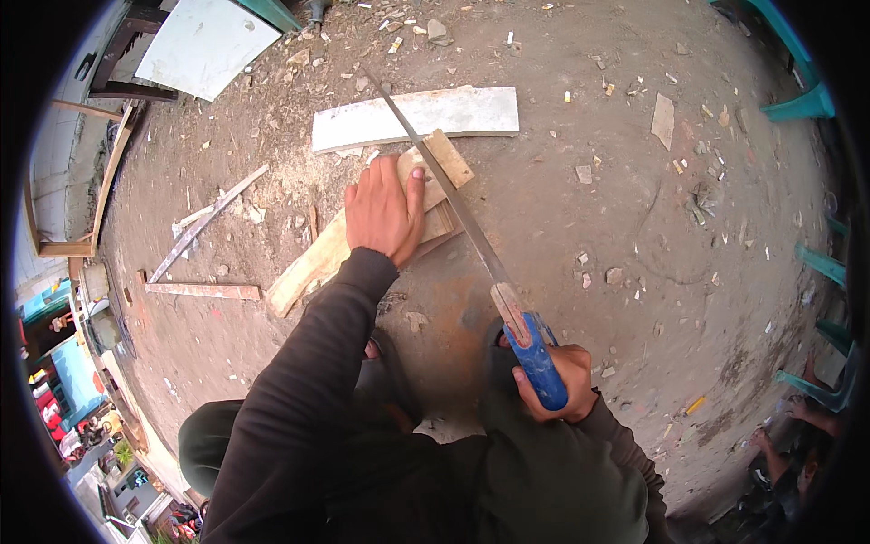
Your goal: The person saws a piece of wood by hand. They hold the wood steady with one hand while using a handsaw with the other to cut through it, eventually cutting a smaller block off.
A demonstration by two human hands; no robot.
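Observation:
My right hand [566,383] is wrapped round the blue handle of a hand saw [469,222]. The saw's long blade slants up and to the left, lying across a wooden plank [315,263] near its far right end. Pressing down on the plank, just left of the blade, is my left hand [385,207], laid flat with the thumb apart from the fingers. Another piece of wood [439,227] shows beneath the plank, partly hidden by the hand. Beyond the plank lies a white board [426,116], and the blade's tip reaches over it.
Thin wooden strips [204,290] lie on the dirt floor at left, with a wooden frame [68,247] farther out. A white panel [208,45] stands at the far left. Green plastic chairs [802,102] line the right side. Small debris and sawdust are scattered about. People sit at lower right.

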